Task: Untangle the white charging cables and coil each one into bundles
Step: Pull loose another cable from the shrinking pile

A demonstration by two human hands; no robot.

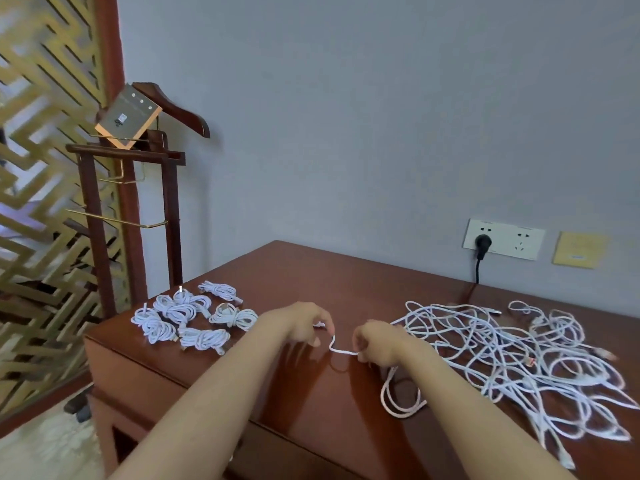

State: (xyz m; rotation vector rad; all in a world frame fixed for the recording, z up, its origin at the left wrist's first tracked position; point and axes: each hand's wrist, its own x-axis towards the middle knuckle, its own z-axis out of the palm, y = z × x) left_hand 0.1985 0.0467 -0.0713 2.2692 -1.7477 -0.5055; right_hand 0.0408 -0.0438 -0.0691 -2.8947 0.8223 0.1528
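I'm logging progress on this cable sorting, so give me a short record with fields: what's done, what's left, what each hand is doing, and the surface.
Surface: brown wooden table
Done: several coiled bundles, grouped at the table's left end
Remaining: tangled pile of loose white cables, on the right
In hand: held cable, a short stretch spanning both hands
Left hand: pinches one end of that stretch
Right hand: grips the other end, beside the pile
Background: black plug in a wall socket

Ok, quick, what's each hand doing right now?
Left hand: pinching a white cable.
Right hand: pinching the same cable a little further along.
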